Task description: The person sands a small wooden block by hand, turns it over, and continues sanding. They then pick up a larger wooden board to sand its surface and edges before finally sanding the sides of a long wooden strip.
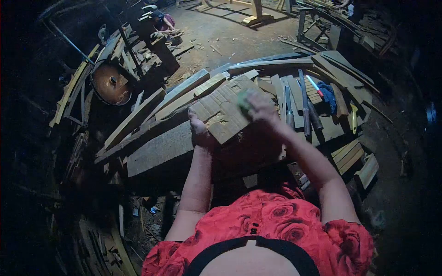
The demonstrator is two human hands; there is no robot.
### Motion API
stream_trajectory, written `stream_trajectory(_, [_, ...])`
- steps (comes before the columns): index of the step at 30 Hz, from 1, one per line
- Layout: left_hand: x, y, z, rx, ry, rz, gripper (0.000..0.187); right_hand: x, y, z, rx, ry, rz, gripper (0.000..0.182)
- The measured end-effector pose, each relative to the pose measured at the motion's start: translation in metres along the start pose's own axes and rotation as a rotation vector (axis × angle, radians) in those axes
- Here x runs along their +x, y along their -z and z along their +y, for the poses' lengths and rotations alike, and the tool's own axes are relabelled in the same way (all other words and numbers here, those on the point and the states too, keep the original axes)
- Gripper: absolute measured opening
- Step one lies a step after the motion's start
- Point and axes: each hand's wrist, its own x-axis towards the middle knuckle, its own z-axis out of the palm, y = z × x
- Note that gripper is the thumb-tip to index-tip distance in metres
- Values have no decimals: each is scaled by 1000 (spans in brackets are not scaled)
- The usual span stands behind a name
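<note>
Right hand (261, 106) clasped around a blurred green object (242, 101), left hand (200, 129), grip unclear, against the wooden board (232, 123)

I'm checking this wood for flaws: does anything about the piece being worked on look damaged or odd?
Yes: the board has a ragged, gouged patch near the left hand, breaking up its grain lines. Whether it's damage or deliberate cutting, I can't tell.

A flat, pale-brown wooden board (221, 105) is held askew, its broad face turned up, streaked with darker lines and marked by two rough-edged recesses. Over the right side of the board, a small green pad (242, 101) is held, blurred and partly hidden.
</note>
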Motion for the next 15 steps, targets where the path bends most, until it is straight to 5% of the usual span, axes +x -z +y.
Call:
stream_trajectory(1, [-1,1,1,11,-27,25,63,5,5,11,-210,-66,27,40])
stream_trajectory(5, [0,-1,4,26,-59,63,63,21,-13,0,-182,-137,-148,40])
stream_trajectory(7, [-1,-4,5,18,1,43,63,-2,-57,-28,215,168,168,44])
stream_trajectory(10, [-6,-9,6,11,100,14,63,-9,-11,-83,193,257,-8,46])
stream_trajectory(13, [-7,-10,6,-30,143,-20,61,19,-26,-22,393,188,51,34])
stream_trajectory(15, [-4,-7,4,-31,114,11,59,35,-25,8,-226,163,188,26])
